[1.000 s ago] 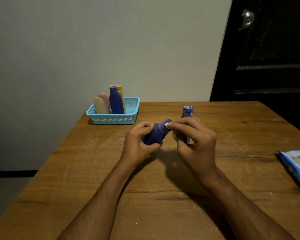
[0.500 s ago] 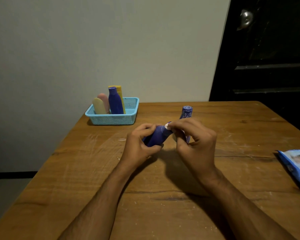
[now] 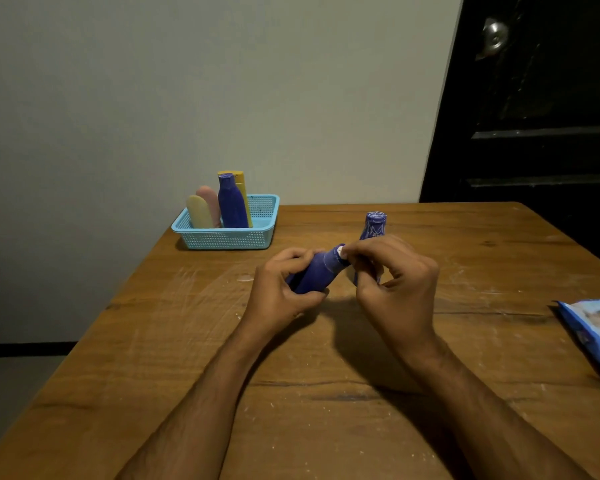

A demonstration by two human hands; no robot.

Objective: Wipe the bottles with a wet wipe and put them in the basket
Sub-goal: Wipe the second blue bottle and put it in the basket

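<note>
Two hands meet over the bench (image 3: 187,341), nearer me than the basket (image 3: 229,237). My left hand (image 3: 281,289) grips a blue bottle (image 3: 317,275) tilted, its cap end pointing right. My right hand (image 3: 395,285) pinches a small white wipe (image 3: 342,252) against that cap. Just behind my right hand stands a second blue bottle (image 3: 374,226), partly hidden. The basket holds four upright bottles: yellow, pink, blue and amber. Well right of the basket, at the bench edge, lies a blue wipe pack (image 3: 596,330).

A worn wooden table (image 3: 153,375) stands against a pale wall (image 3: 222,81), beside a dark door (image 3: 534,116).
</note>
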